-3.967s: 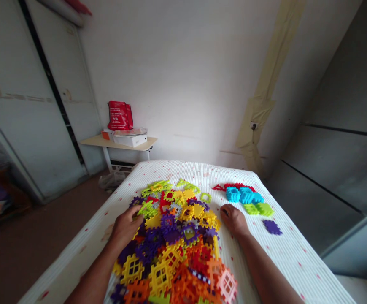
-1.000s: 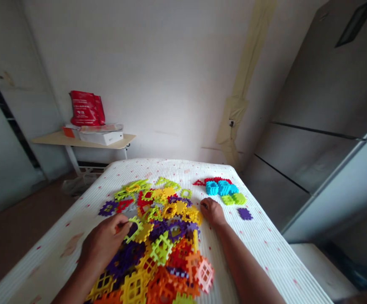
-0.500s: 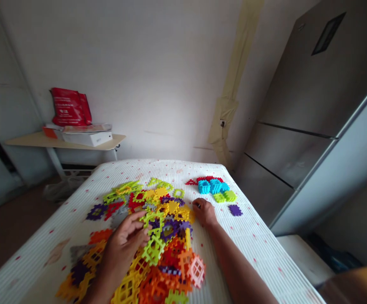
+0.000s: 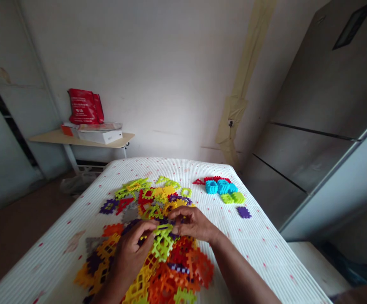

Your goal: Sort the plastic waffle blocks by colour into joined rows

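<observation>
My left hand (image 4: 134,247) is closed, thumb and fingertips pinching the left edge of a lime-green plastic interlocking piece (image 4: 163,229). From the other side my right hand (image 4: 194,223) reaches in, its curled thumb and fingers closed at the right edge of the same piece. The piece is tilted, seen nearly edge-on, just above the heap. Underneath lies another lime-green lattice piece (image 4: 163,248). Around both hands spreads a heap of interlocking pieces: yellow lattices (image 4: 139,285), orange pieces (image 4: 161,283), grey and purple ones. My fingers hide part of the heap.
Blue stacked pieces (image 4: 211,186), red pieces (image 4: 215,179), green pieces (image 4: 238,197) and a purple square (image 4: 243,212) sit apart at the right. The table (image 4: 76,219) has a white ribbed cover. A fridge (image 4: 297,143) stands right; a side table (image 4: 49,138) holds boxes and a red bag (image 4: 84,107).
My right hand has come left from the right edge of the heap to the green piece. My left hand has moved slightly right, and the piece has tilted. The view has turned a little left.
</observation>
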Demonstrator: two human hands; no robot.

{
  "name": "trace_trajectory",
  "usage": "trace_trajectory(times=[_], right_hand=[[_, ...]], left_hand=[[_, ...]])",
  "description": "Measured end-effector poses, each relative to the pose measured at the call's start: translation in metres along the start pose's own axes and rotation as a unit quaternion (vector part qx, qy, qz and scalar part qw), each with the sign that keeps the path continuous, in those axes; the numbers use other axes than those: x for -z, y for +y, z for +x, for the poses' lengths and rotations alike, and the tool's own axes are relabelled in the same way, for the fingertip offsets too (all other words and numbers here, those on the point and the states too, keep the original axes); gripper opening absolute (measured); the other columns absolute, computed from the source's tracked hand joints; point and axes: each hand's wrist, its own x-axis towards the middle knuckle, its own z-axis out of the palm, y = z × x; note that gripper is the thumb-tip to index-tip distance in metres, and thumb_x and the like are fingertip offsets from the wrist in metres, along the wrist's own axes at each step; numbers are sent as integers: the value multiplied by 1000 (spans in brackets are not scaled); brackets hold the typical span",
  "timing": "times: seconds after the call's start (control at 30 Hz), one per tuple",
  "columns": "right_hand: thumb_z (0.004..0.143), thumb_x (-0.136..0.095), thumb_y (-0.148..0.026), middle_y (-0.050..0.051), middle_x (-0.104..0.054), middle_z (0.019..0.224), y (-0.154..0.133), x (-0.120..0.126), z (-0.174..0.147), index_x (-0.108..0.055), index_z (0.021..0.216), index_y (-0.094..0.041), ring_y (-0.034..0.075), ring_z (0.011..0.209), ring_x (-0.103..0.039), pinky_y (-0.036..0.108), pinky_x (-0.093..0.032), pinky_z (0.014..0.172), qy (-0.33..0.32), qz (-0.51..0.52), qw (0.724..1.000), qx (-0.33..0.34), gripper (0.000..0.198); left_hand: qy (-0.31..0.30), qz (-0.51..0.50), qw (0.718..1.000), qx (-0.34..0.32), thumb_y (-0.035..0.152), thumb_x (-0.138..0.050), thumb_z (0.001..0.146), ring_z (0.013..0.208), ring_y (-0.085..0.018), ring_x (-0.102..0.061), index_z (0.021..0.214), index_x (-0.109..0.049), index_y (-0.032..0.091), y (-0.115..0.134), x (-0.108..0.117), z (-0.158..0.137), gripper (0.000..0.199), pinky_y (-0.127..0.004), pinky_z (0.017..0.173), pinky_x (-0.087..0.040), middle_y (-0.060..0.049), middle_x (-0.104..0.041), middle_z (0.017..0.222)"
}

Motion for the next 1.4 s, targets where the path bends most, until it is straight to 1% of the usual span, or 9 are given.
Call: trace_trajectory(times=[0.33, 0.5, 0.67, 0.77, 0.87, 0.93, 1.0, 1.13, 1.4], right_hand=[[59, -78, -42, 0, -62, 85, -6, 0, -7, -67, 101, -20, 11, 70, -56, 20, -44, 61, -102, -141, 985, 8, 49], [60, -78, -36, -1, -63, 80, -14, 0, -10, -69, 96, -19, 10, 68, -55, 19, -43, 60, -75, -162, 984, -14, 41], [67, -72, -27, 0, -66, 88, -22, 10, -11, -68, 98, -21, 11, 71, -58, 19, -44, 62, -7, -269, 963, -4, 32], [73, -66, -28, 3, -66, 97, -7, 33, -11, -65, 103, -20, 15, 81, -60, 22, -45, 71, 160, -386, 908, -28, 31], [77, -60, -28, 8, -66, 97, 22, 59, -14, -65, 99, -16, 19, 93, -59, 27, -43, 80, 314, -504, 798, -107, 26], [79, -57, -28, 9, -66, 95, 43, 73, -18, -65, 96, -17, 21, 94, -59, 27, -43, 77, 347, -545, 743, -175, 22], [79, -56, -28, 9, -66, 95, 58, 82, -22, -64, 94, -18, 21, 93, -59, 27, -43, 73, 349, -565, 712, -225, 20], [79, -56, -33, 8, -65, 96, 69, 88, -24, -63, 95, -19, 22, 94, -58, 27, -43, 68, 337, -584, 693, -255, 22], [79, -55, -26, 8, -62, 97, 62, 88, -25, -63, 93, -18, 19, 90, -59, 25, -41, 66, 335, -581, 692, -267, 18]], left_hand=[[21, 20, 995, -91, 26, -50, 73, 84, -20, -68, 76, -61, 27, -3, -4, 0, 11, -29, 80, -51, -3, -73, 89], [14, 30, 993, -115, 26, -50, 74, 85, -19, -68, 77, -62, 28, -3, -8, -1, 12, -27, 81, -51, -1, -73, 90], [56, 57, 988, -136, 31, -53, 78, 87, -19, -67, 101, -60, 29, -8, -10, 0, 24, -27, 82, -52, -3, -71, 99], [76, 78, 979, -174, 33, -52, 81, 90, -18, -66, 100, -60, 29, -12, -7, 2, 22, -27, 85, -51, -2, -69, 101], [88, 99, 965, -226, 34, -51, 83, 88, -16, -66, 98, -61, 27, -13, -4, 3, 19, -25, 82, -51, -1, -68, 98], [90, 112, 959, -244, 33, -50, 84, 86, -15, -66, 97, -60, 26, -13, -4, 2, 18, -24, 80, -52, -1, -68, 97], [90, 122, 955, -256, 33, -48, 85, 85, -15, -67, 97, -59, 26, -12, -4, 2, 18, -23, 80, -52, -1, -68, 96], [92, 129, 950, -270, 31, -47, 86, 84, -14, -66, 95, -59, 25, -10, -6, 3, 16, -22, 79, -52, -1, -67, 95], [86, 129, 952, -262, 32, -47, 87, 85, -14, -66, 94, -58, 26, -15, -5, 5, 15, -23, 81, -51, -2, -66, 96]])
